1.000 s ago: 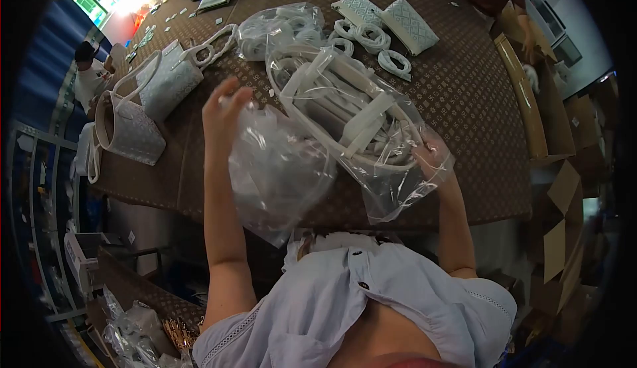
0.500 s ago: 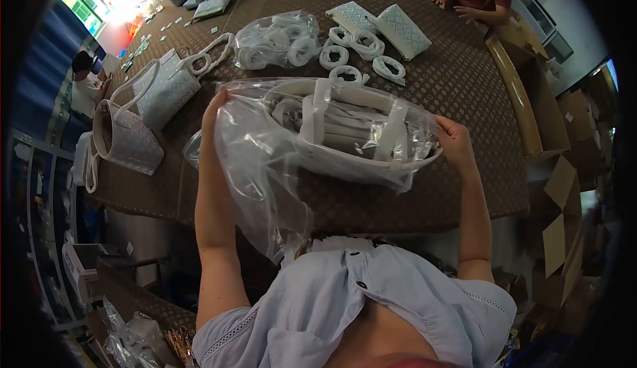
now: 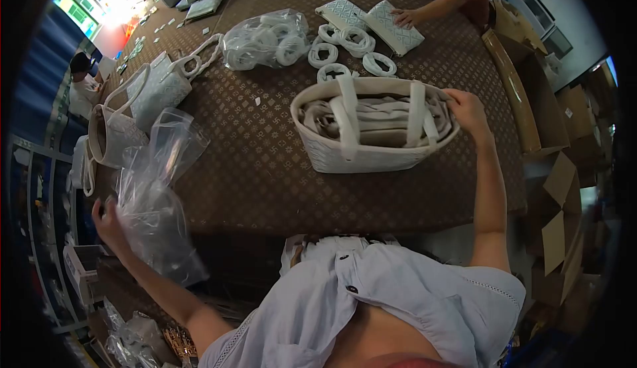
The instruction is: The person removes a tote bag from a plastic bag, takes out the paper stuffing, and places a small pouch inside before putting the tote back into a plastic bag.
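A white tote bag (image 3: 371, 159) with a quilted-looking pattern stands upright on the table, stuffed with greyish-beige material. Its handles are wrapped in white covering. My right hand (image 3: 470, 114) is closed on the tote's right rim. Far to the left, my left hand (image 3: 111, 227) has its fingers apart beside a crumpled clear plastic bag (image 3: 159, 225), which hangs over the table's left front edge. Whether that hand still touches the plastic cannot be made out for certain.
Behind the tote lie white wrapped rings (image 3: 379, 65), a clear bag of more rings (image 3: 265, 39) and flat white pouches (image 3: 393, 28), one under a co-worker's hand (image 3: 408, 17). White handbags (image 3: 126, 132) stand at left. Cardboard boxes (image 3: 531, 102) line the right side of the brown patterned table (image 3: 252, 189).
The clear plastic has come off the tote and moved left and down with my left hand. My right hand stays at the tote's rim. A co-worker's hand has reached onto a pouch.
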